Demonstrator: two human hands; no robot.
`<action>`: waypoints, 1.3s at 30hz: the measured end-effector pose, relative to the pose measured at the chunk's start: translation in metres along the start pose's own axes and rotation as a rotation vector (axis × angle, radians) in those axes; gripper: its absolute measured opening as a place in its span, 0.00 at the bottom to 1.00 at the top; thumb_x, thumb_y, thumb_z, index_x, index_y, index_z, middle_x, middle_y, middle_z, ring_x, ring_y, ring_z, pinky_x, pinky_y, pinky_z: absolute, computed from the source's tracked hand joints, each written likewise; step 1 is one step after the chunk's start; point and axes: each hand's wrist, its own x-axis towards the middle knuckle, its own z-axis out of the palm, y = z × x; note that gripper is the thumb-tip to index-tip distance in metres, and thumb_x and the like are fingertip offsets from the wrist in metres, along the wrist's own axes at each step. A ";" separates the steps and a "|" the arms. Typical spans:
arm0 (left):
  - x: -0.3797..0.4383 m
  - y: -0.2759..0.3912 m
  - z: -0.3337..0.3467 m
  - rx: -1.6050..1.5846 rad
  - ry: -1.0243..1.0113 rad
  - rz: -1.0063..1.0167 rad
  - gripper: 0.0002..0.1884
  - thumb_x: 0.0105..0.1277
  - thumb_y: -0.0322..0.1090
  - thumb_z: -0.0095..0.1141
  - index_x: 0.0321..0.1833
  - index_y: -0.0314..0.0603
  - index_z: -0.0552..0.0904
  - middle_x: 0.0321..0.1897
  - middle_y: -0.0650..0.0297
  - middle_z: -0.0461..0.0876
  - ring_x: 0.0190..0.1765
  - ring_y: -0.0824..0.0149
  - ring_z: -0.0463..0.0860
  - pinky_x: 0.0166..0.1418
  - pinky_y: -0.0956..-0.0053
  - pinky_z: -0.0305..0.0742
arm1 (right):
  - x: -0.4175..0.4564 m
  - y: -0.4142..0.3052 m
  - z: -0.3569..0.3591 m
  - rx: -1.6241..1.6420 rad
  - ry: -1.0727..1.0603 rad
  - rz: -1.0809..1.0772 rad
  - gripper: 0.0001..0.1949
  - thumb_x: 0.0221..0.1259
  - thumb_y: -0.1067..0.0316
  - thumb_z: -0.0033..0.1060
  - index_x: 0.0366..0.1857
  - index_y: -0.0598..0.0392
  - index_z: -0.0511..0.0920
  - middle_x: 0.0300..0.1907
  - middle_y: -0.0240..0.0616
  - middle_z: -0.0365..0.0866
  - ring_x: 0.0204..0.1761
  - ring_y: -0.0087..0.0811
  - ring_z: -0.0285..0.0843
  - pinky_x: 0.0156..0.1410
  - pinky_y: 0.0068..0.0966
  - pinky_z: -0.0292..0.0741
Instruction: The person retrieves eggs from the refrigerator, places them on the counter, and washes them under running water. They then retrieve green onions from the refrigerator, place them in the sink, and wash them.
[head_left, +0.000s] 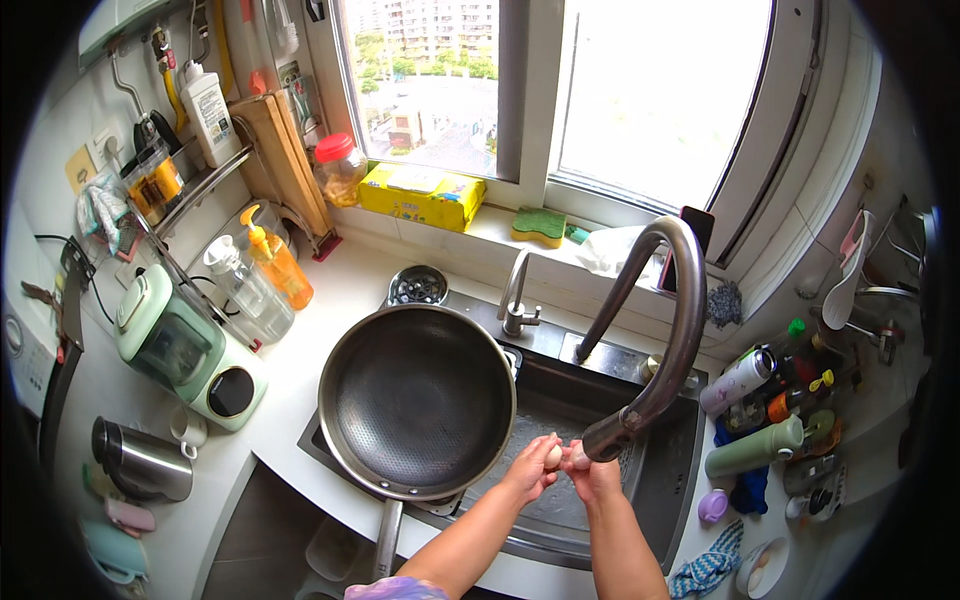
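Both hands are over the dark sink (547, 517), under the head of the curved metal faucet (604, 439). My left hand (531, 472) holds a light-coloured egg (553, 457) at its fingertips. Close beside it, my right hand (598, 480) has its fingers curled around a pale rounded thing (578, 455) that looks like another egg; the faucet head partly hides this hand. To the left, a large dark wok (416, 401) with a metal handle (388, 536) rests across the sink's left side.
A white bowl (761, 570) with eggs stands at the lower right, near a blue patterned cloth (709, 562). Bottles and a green flask (754, 446) crowd the right counter. A small tap (517, 300) rises behind the sink. A green appliance (187, 352) stands left.
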 end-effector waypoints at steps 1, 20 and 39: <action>0.002 0.001 -0.002 -0.012 -0.010 -0.029 0.14 0.67 0.47 0.52 0.48 0.48 0.71 0.32 0.66 0.77 0.28 0.75 0.76 0.21 0.85 0.62 | -0.004 -0.004 0.002 -0.001 0.012 0.018 0.11 0.60 0.59 0.56 0.40 0.53 0.72 0.35 0.38 0.75 0.35 0.36 0.77 0.34 0.30 0.76; 0.023 -0.015 0.034 0.032 -0.059 -0.017 0.11 0.67 0.39 0.49 0.48 0.43 0.74 0.39 0.57 0.80 0.37 0.64 0.81 0.34 0.71 0.78 | -0.009 -0.002 -0.021 0.199 0.254 0.001 0.08 0.65 0.59 0.49 0.39 0.49 0.70 0.29 0.32 0.75 0.24 0.23 0.73 0.29 0.26 0.75; 0.019 -0.017 -0.004 0.003 0.288 0.104 0.17 0.68 0.49 0.47 0.53 0.47 0.68 0.33 0.64 0.75 0.23 0.75 0.72 0.16 0.84 0.60 | 0.001 0.015 0.023 -0.459 0.152 -0.218 0.08 0.59 0.65 0.57 0.23 0.51 0.72 0.18 0.26 0.67 0.19 0.19 0.65 0.21 0.20 0.64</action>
